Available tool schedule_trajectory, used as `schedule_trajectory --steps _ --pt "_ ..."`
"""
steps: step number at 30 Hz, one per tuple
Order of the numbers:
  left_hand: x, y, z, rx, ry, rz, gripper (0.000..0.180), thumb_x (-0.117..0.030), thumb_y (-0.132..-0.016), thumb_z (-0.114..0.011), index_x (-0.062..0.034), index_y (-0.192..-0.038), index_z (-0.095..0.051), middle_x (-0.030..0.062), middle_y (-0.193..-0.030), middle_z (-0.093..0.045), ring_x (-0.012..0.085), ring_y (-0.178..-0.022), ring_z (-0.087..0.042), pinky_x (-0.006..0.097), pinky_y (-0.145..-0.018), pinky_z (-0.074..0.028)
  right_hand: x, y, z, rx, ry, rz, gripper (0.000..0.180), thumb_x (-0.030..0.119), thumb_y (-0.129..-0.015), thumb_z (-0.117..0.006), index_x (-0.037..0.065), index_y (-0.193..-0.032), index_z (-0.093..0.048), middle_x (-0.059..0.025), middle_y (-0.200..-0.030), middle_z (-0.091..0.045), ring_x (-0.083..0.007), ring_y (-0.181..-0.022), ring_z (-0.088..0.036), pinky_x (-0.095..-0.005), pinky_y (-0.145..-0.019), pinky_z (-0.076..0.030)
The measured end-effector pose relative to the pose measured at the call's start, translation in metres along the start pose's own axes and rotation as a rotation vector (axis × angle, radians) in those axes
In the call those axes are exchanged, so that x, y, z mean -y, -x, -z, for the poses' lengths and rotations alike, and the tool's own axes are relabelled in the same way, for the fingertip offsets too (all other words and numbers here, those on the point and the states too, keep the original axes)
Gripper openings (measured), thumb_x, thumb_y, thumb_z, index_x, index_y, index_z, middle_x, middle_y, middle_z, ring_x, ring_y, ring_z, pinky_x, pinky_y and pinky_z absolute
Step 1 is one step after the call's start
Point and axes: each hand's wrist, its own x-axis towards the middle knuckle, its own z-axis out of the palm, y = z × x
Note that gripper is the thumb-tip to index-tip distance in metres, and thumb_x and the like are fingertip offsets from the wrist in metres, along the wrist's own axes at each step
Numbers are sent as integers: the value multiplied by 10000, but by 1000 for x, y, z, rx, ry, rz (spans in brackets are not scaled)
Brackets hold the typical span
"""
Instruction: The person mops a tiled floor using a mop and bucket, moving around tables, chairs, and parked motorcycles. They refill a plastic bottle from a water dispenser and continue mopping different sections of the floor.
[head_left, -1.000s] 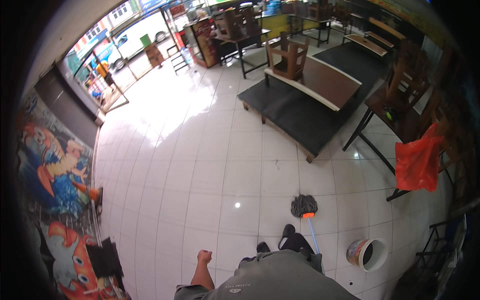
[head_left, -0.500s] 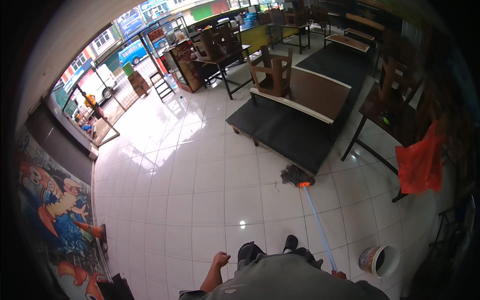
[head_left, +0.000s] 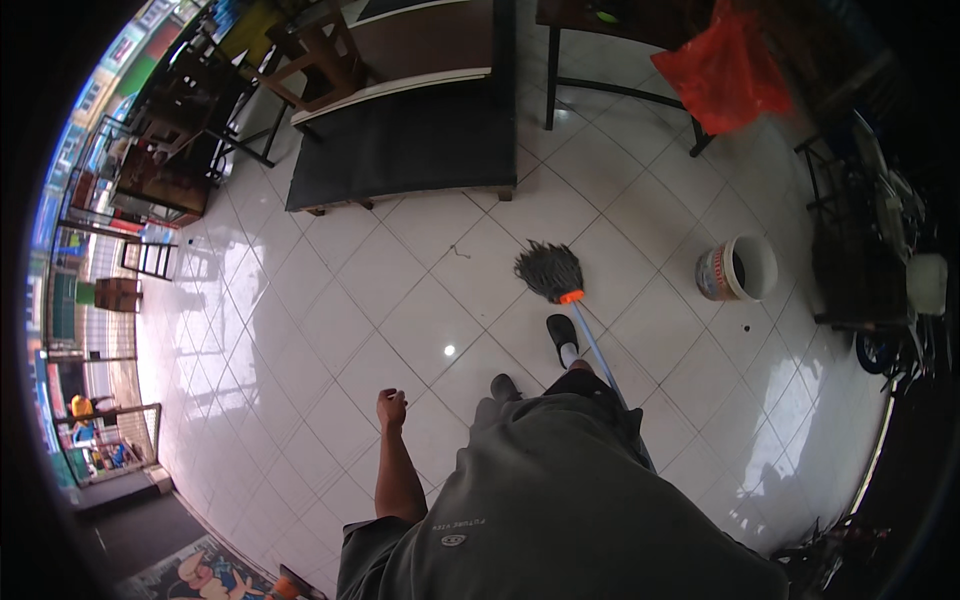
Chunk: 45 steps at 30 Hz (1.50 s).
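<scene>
A mop with dark grey strings [head_left: 549, 270] lies on the tiled floor just ahead of my feet. Its orange head joins a light blue handle [head_left: 594, 345], which runs back past my right leg and out of sight behind my shirt. My right hand is hidden there. Out to my left, my left hand [head_left: 392, 408] hangs over the floor with nothing in it, its fingers loosely bent and partly apart. Right of the mop stands a white bucket [head_left: 712, 275] with a printed side and a dark inside.
A low black platform [head_left: 400, 165] stands ahead, with a stool [head_left: 318, 65] set on a tabletop on it. A red plastic bag [head_left: 725, 75] hangs from a dark table at upper right. Motorbikes [head_left: 880, 330] are at the right. A small dark strand [head_left: 459, 252] lies near the platform.
My view has turned right. The mop has moved away from the platform's corner and is nearer my feet. My right hand, seen on the handle before, is now out of sight.
</scene>
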Motion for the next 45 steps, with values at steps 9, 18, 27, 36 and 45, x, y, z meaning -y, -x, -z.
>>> schedule_trajectory --steps 9,18,27,36,45 --pt "-65 30 -36 279 -204 -197 443 -288 -821 -661 14 -1140 -603 164 -891 -713 262 -820 -691 381 -747 -533 86 -58 -48 75 -131 76 675 617 -889 -473 -28 -1004 -636 -283 -994 -662 -454 -1006 -624 -520 -858 -497" --pt "29 115 25 277 -181 358 353 -253 -857 -650 7 -1092 -617 116 -856 -691 202 -740 -692 344 -539 -500 496 -209 204 -211 -36 596 462 356 -988 -385 -20 -1109 -624 -236 -1134 -645 -398 -1046 -632 -466 -891 -515" --pt "34 114 30 269 -146 350 362 -220 -855 -657 9 -1125 -588 104 -841 -672 208 -706 -681 336 -539 -500 344 -232 132 -244 -71 391 557 459 -994 -364 -31 -1030 -628 -280 -1053 -651 -430 -1012 -629 -498 -874 -505" --pt "-40 -4 -37 374 -375 48 379 -228 -825 -669 43 -1085 -612 190 -879 -702 239 -714 -700 347 -650 -551 -7 -4 -57 15 -36 -140 452 482 -955 -445 52 -936 -587 -245 -916 -672 -459 -874 -654 -549 -741 -529" --pt "-191 15 -132 396 -361 -355 400 -276 -821 -654 -29 -1131 -604 159 -874 -707 307 -852 -684 398 -780 -521 71 -83 0 -11 -125 79 396 382 -964 -469 14 -882 -588 -261 -813 -652 -461 -840 -648 -567 -712 -514"
